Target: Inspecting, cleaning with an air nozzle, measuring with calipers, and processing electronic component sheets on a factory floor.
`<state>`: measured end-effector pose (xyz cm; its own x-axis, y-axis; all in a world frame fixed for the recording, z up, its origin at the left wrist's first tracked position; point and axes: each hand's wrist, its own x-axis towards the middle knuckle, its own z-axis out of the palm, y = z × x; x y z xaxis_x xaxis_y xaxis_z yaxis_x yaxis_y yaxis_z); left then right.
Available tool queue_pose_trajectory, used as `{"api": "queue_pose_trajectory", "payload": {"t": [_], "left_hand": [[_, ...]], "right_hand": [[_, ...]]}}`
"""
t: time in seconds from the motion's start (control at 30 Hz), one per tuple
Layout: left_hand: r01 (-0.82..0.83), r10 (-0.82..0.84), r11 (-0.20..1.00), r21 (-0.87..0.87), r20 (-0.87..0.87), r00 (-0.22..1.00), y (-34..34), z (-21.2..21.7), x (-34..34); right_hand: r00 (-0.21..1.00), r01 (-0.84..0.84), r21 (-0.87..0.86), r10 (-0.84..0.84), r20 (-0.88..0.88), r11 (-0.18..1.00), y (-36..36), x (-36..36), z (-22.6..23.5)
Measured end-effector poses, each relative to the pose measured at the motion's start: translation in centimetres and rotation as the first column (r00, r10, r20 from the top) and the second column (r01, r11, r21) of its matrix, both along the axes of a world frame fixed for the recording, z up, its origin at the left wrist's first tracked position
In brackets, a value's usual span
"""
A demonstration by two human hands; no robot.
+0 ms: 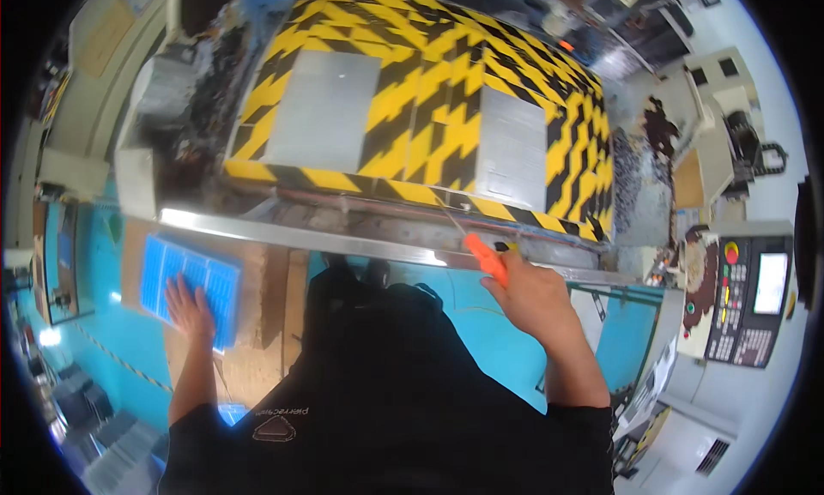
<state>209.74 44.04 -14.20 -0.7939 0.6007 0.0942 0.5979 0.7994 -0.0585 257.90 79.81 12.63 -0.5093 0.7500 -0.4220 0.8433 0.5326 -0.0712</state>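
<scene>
Blue rectangular panel with a pale printed-looking grid [221, 282], seemingly thin plastic, lies on a brown cardboard box [273, 280] at the person's left. The bare left hand [190, 310] rests on its face, fingers spread apart, the grip closed around nothing. By its look the panel should be light and fairly stiff, perhaps a little slick; lifting would suit a pinch at two opposite edges better than a palm on its smooth face, where it could slide over the cardboard.

Further right, a straight silver metal rail [300, 238] crosses in front of a broad cover striped in yellow and black [421, 109], which bears two flat grey rectangular plates [326, 109]. Near the cover's front edge ends the slim rod of a hand tool with a bright orange handle [487, 259]; whether the tip touches the stripes I cannot tell. The bare right hand [534, 296] is clamped on that handle, its grip wrapped round the rear part. The tool should be light and rigid, with a rod slim enough to bend if pried hard; the thick handle is the place to hold.

At far right stands a black control panel with a red round button [748, 302].
</scene>
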Motion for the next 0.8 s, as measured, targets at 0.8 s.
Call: {"api": "queue_pose_trajectory", "payload": {"t": [0.8], "left_hand": [[0.617, -0.563, 0.786, -0.042, -0.463, 0.685, -0.9, -2.9, -3.7]], "right_hand": [[0.883, 0.447, -0.003, -0.442, -0.159, 0.894, 11.9, 12.2, -9.3]]}}
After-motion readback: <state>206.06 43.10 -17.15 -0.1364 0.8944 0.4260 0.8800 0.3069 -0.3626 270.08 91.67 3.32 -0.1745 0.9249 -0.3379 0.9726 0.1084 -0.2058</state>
